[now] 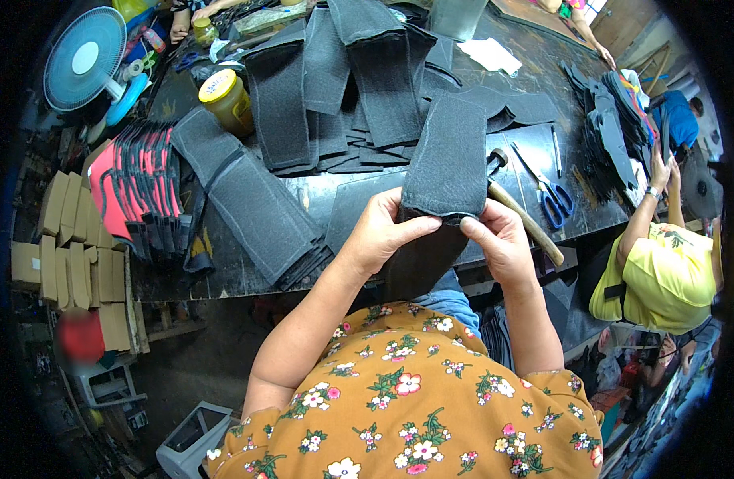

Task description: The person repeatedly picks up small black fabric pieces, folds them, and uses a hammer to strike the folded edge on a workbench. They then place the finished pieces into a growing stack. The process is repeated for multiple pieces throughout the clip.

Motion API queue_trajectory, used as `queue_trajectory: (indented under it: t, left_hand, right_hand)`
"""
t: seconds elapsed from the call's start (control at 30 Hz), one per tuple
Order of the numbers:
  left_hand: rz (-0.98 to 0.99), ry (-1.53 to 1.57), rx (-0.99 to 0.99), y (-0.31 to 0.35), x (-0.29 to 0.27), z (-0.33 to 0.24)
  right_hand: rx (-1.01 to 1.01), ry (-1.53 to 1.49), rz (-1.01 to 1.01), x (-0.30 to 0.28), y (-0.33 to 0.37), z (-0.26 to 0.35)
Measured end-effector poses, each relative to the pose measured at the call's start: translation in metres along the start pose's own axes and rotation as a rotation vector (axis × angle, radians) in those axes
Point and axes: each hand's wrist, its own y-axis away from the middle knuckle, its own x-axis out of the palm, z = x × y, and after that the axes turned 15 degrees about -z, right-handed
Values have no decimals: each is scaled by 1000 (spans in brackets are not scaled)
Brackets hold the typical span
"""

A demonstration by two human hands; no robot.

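Dark, worn counter [223, 275] across the middle, scuffed and glossy in patches. Blue fan [85, 60] at its far left corner. Stacked brown cartons [71, 239] along the left edge, more lower down beside a red stool [81, 335]. Grey plastic crate [193, 437] on the dim, dusty floor [191, 367] below. Wooden boards [622, 24] at upper right, brightly lit, maybe by daylight. Second seated person in a yellow top [662, 275] at the right end. Even, soft light overall; deep shadow under the counter.
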Motion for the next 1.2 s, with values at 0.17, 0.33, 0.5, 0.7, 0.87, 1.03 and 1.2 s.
queue_trajectory:
  t: [0.17, 0.33, 0.5, 0.7, 0.87, 1.03, 1.2]
  left_hand:
    - [-4, 9, 2, 1, -3, 1]
    - [32, -40, -47, 5, 6, 4]
    - [70, 42, 18, 6, 8, -1]
    - [21, -32, -56, 6, 6, -1]
    - [46, 10, 24, 4, 2, 5]
    - [-53, 103, 40, 7, 6, 15]
    - [-61, 262, -55, 7, 0, 4]
  right_hand:
    - [40, -36, 14, -12, -9, -8]
    - [25, -68, -53, 5, 0, -11]
    - [46, -33, -92, 10, -2, -5]
    - [38, -32, -41, 4, -3, -9]
    - [40, -51, -57, 3, -2, -9]
    - [1, -34, -86, 6, -4, -10]
    - [33, -113, -102, 6, -4, -10]
